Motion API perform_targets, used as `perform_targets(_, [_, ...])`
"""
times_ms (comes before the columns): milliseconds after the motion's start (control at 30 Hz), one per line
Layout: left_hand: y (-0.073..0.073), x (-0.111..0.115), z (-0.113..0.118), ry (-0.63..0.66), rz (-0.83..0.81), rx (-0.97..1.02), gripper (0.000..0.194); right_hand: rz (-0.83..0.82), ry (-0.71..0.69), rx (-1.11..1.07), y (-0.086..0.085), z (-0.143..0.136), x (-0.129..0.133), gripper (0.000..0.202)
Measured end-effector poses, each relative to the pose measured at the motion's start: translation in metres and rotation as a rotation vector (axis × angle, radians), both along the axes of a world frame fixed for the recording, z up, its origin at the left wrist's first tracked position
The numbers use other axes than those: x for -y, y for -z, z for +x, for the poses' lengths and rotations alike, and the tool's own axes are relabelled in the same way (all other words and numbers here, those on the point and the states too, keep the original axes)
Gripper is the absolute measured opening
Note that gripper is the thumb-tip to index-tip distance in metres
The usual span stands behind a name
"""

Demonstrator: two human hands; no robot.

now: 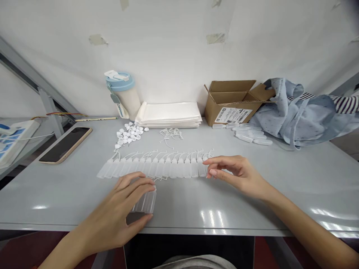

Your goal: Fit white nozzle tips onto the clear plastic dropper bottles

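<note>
Spanning a small bunch of clear bottles (144, 202) near the front edge of the bench (182, 205), the left hand (120, 211) appears to be grasping it end to end, fingertips at its twelve o'clock end and thumb at its six. Taking twelve o'clock as straight away toward the wall, the bunch sits at about one to two o'clock from that palm, and its bottles' long axes run close to twelve-six.

The right hand (239, 172) is well apart from the bunch, which lies at eight o'clock from its fingertips; the left is plainly nearer. At nine o'clock, right by those same fingertips, is the end bottle (201, 169) of the row of frosted bottles (161, 168), its axis again near twelve-six. The row itself runs nine to three, just past the left fingertips at their twelve, with thin white cords curving from its far side. The right-hand grip is bent, thumb below index finger; whether it has hold of anything I cannot tell, since the fingers hide what is behind them.
</note>
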State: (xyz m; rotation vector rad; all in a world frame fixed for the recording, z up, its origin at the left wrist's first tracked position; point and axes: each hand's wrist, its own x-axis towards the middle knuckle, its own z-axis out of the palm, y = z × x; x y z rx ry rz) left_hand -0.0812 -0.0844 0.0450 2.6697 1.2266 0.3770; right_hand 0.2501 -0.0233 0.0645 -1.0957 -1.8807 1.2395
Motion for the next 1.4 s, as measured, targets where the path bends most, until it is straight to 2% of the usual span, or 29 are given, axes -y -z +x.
perform_targets(167, [-0.001, 0.002, 0.0, 0.007, -0.011, -0.005, 0.041, 0.014, 0.026, -0.021, 0.0, 0.0, -0.001, 0.024])
perform_targets(300, [-0.013, -0.01, 0.008, -0.013, -0.043, 0.044, 0.039, 0.025, 0.105, -0.022, 0.001, 0.001, -0.007, 0.023])
perform_targets(400, [-0.026, -0.038, 0.021, -0.036, -0.016, 0.094, 0.029, 0.079, 0.203, 0.014, 0.005, 0.006, -0.019, 0.025])
perform_targets(500, [-0.035, -0.081, 0.037, -0.08, 0.031, 0.146, 0.021, 0.215, 0.348, 0.134, 0.014, 0.022, -0.038, 0.027])
perform_targets(567, [-0.033, -0.109, 0.047, -0.107, 0.041, 0.12, 0.022, 0.406, 0.507, 0.325, 0.021, 0.037, -0.053, 0.027])
perform_targets(633, [-0.024, -0.132, 0.054, -0.119, 0.064, 0.109, 0.023, 0.475, 0.606, 0.401, 0.028, 0.053, -0.066, 0.025])
perform_targets(700, [-0.013, -0.146, 0.057, -0.135, 0.097, 0.094, 0.024, 0.514, 0.655, 0.473, 0.032, 0.066, -0.076, 0.025])
perform_targets(800, [0.001, -0.151, 0.053, -0.127, 0.125, 0.076, 0.027, 0.55, 0.676, 0.552, 0.036, 0.079, -0.083, 0.028])
perform_targets(867, [0.005, -0.149, 0.048, -0.113, 0.134, 0.07, 0.029, 0.565, 0.669, 0.583, 0.036, 0.082, -0.084, 0.029])
perform_targets(1100, [0.009, -0.147, 0.039, -0.074, 0.138, 0.042, 0.041, 0.541, 0.666, 0.662, 0.038, 0.083, -0.081, 0.028])
perform_targets(1267, [0.017, -0.146, 0.032, -0.112, 0.11, 0.039, 0.05, 0.525, 0.683, 0.694, 0.041, 0.084, -0.081, 0.03])
perform_targets(1400, [0.016, -0.144, 0.033, -0.156, 0.078, 0.054, 0.05, 0.514, 0.713, 0.711, 0.042, 0.087, -0.083, 0.031])
